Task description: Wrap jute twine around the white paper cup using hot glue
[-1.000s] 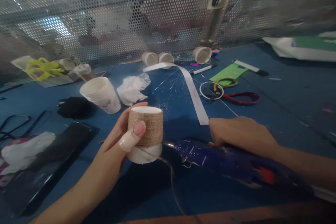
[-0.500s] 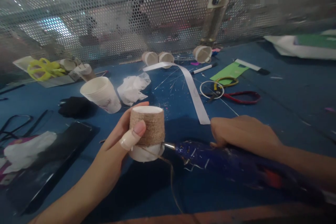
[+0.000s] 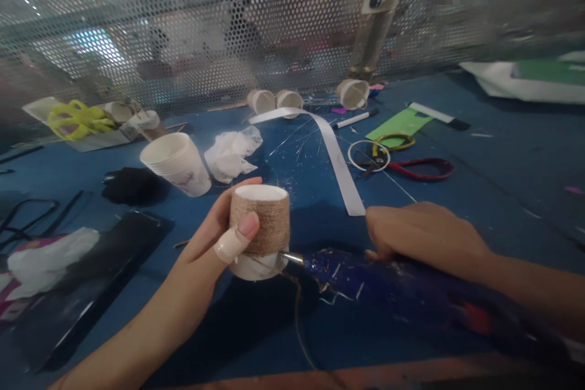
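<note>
My left hand is wrapped round a small white paper cup, with a bandage on the thumb. Brown twine is wound round the upper part of the cup, while its lower part is bare white. A loose end of twine hangs from the cup toward the table's near edge. In my right hand is a dark blue hot glue gun, gripped from above. Its metal nozzle meets the cup's right side, just below the wound twine. Threads of dried glue cling to the gun's front.
Stacked paper cups and a crumpled white plastic bag lie beyond my left hand. A white paper strip, red-and-yellow-handled scissors and a marker are further back. A phone leans on the perforated metal screen.
My left hand and the cup have shifted slightly to the right. The glue gun has hardly moved, its nozzle still at the cup.
</note>
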A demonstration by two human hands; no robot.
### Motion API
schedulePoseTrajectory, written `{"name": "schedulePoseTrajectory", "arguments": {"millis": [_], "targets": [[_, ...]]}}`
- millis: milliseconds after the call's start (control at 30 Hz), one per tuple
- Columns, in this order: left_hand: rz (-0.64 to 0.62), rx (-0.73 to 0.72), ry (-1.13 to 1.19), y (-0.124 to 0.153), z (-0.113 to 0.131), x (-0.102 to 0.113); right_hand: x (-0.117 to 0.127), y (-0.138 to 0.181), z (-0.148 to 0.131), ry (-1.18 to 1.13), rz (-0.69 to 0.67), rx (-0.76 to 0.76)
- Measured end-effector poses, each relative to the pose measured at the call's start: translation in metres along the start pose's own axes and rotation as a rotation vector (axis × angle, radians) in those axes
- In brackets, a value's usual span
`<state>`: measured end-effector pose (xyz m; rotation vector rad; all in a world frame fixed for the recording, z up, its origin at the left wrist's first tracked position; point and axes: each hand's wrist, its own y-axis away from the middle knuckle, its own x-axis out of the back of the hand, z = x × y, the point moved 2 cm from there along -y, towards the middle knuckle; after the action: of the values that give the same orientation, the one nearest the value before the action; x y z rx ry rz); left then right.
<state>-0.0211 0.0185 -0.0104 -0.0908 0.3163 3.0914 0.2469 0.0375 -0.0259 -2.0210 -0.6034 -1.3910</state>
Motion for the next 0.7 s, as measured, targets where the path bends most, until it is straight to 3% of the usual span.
{"name": "schedulePoseTrajectory", "arguments": {"millis": [167,367,700], "targets": [[0.031,0.033,0.018,0.001,0.001,0.003,0.000,0.000,0.011,-0.024,-0.027,0.012],[0.024,0.062,0.021,0.003,0.000,0.003,-0.003,-0.005,0.030,-0.127,-0.161,0.045],[0.021,0.074,-0.046,0.003,0.009,-0.007,-0.003,-0.006,0.024,-0.157,-0.157,-0.007]]}}
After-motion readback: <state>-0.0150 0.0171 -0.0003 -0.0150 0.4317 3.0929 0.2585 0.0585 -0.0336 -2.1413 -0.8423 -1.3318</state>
